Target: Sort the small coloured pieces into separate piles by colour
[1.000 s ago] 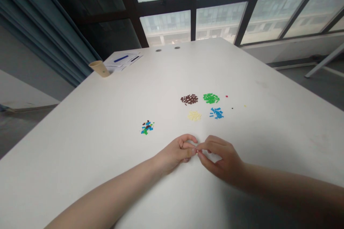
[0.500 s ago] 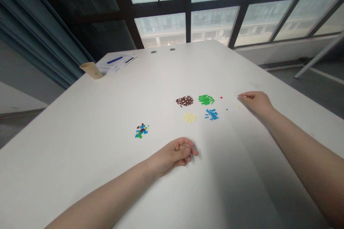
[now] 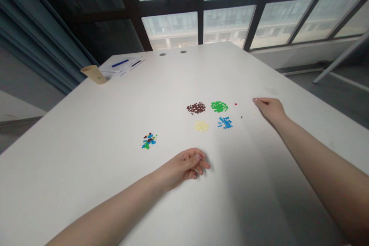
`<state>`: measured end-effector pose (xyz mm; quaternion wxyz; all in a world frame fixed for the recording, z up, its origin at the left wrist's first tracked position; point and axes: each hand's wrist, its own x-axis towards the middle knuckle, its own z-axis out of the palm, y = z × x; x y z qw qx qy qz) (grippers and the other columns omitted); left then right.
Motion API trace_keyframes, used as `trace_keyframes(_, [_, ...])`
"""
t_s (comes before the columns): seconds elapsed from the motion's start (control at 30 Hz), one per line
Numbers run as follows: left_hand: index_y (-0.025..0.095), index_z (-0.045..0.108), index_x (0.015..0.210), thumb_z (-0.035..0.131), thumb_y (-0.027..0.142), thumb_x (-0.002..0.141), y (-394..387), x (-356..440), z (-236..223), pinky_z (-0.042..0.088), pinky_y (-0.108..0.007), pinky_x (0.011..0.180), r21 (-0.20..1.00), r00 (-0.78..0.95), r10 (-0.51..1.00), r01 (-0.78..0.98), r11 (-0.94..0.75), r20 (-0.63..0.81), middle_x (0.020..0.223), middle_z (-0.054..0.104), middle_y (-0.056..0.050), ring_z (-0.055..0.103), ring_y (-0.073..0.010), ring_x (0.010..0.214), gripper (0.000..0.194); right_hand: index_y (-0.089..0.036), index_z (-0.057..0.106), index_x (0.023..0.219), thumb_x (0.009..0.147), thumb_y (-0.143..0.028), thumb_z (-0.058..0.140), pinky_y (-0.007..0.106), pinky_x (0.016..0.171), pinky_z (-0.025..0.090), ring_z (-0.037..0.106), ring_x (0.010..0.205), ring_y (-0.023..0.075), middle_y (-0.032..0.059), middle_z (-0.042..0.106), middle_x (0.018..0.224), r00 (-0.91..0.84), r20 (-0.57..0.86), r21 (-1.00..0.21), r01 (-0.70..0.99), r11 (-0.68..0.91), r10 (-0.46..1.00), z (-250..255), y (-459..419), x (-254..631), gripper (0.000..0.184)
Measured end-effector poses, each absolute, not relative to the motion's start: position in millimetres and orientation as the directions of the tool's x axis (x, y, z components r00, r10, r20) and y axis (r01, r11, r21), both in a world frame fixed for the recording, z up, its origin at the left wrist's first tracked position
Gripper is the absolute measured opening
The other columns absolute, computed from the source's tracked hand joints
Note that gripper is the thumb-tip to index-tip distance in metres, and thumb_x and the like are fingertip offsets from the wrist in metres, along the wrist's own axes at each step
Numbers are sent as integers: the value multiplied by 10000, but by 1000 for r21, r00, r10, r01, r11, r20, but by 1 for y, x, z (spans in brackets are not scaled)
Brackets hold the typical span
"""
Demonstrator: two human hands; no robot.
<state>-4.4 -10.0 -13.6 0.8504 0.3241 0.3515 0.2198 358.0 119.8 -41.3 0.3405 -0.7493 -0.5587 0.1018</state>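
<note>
My left hand (image 3: pixel 188 165) rests on its side on the table, fingers loosely curled and apart, the thumb near the index finger; I see nothing held in it. My right hand (image 3: pixel 269 108) is closed in a pinch at the right; anything between its fingertips is too small to make out. Near it lie a tiny red piece (image 3: pixel 235 104), a black speck (image 3: pixel 241 117) and a yellow speck (image 3: pixel 254 114). Between the hands are small piles of dark brown pieces (image 3: pixel 196 108), green pieces (image 3: pixel 219 106), pale yellow pieces (image 3: pixel 201 126) and blue pieces (image 3: pixel 225 123).
A mixed heap of coloured pieces (image 3: pixel 149 141) lies left of the piles on the white table (image 3: pixel 95 142). At the far left edge, a tan paper cup (image 3: pixel 94 75) stands beside papers (image 3: pixel 127 70) with a blue pen (image 3: pixel 120 63). Windows line the far side.
The whole view has shifted slightly. My left thumb has moved closer to the index finger. The right hand has moved slightly away from the yellow speck, still pinched; the piles look the same.
</note>
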Motion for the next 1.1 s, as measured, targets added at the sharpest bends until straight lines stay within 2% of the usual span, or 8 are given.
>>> trace_keyframes(0.17, [148, 513, 841, 464, 387, 829, -10, -4, -9, 363, -170, 498, 835, 620, 666, -32, 549, -414, 795, 616, -56, 531, -73, 584, 245, -155, 627, 780, 776, -292, 426, 286, 612, 374, 538, 694, 181, 72, 626, 748, 354, 297, -660, 747, -78, 887, -16, 106, 339, 243])
trace_keyframes(0.27, [158, 527, 858, 382, 301, 863, -8, -9, 0, 401, -224, 598, 959, 513, 828, 266, 97, -226, 798, 604, -50, 526, -110, 665, 204, -192, 505, 612, 795, -351, 403, 258, 557, 334, 475, 601, 150, 8, 513, 591, 206, 303, -665, 745, 52, 931, 4, 79, 300, 263])
trace_keyframes(0.33, [164, 543, 924, 341, 203, 854, -5, -15, 5, 411, -278, 704, 793, 464, 885, 548, -266, -24, 858, 605, -66, 528, -152, 779, 218, -194, 407, 540, 803, -371, 399, 243, 519, 292, 401, 528, 124, -22, 404, 511, -62, 234, -621, 758, 198, 970, 11, 51, 267, 317])
trace_keyframes(0.4, [166, 542, 1013, 325, 118, 816, 2, -24, 10, 402, -322, 771, 458, 430, 897, 780, -426, 102, 942, 599, -86, 521, -189, 875, 296, -185, 366, 531, 815, -323, 391, 235, 517, 261, 371, 520, 107, -25, 398, 523, -403, 125, -537, 741, 403, 907, 11, 20, 235, 317])
trace_keyframes(0.5, [159, 550, 1057, 314, 68, 781, 20, -45, 18, 413, -340, 751, 22, 258, 957, 965, -263, 133, 1013, 592, -105, 529, -224, 913, 374, -178, 406, 568, 811, -320, 425, 248, 521, 211, 359, 541, 106, -15, 460, 571, -674, 5, -408, 673, 617, 739, 1, -14, 203, 282])
trace_keyframes(0.6, [164, 594, 1002, 320, 77, 771, 39, -70, 26, 428, -326, 683, -170, 89, 992, 983, -72, 91, 981, 611, -104, 554, -246, 897, 369, -176, 428, 576, 825, -341, 419, 270, 531, 177, 353, 545, 108, -10, 490, 583, -777, -34, -307, 607, 733, 628, -9, -24, 194, 299])
trace_keyframes(0.77, [170, 655, 850, 384, 273, 785, 59, -93, 29, 431, -291, 598, -198, -137, 987, 973, 118, -84, 901, 654, -112, 599, -249, 794, 297, -171, 428, 577, 842, -335, 395, 275, 524, 160, 356, 550, 104, -10, 495, 590, -782, -62, -291, 609, 738, 620, -14, -15, 202, 314])
trace_keyframes(1.1, [139, 657, 752, 384, 276, 752, 59, -93, 19, 436, -311, 609, -226, -71, 990, 973, 42, -123, 806, 666, -140, 610, -266, 750, 306, -167, 429, 566, 844, -337, 387, 283, 523, 148, 338, 539, 102, -8, 489, 579, -788, -55, -301, 599, 742, 613, -15, -15, 201, 329])
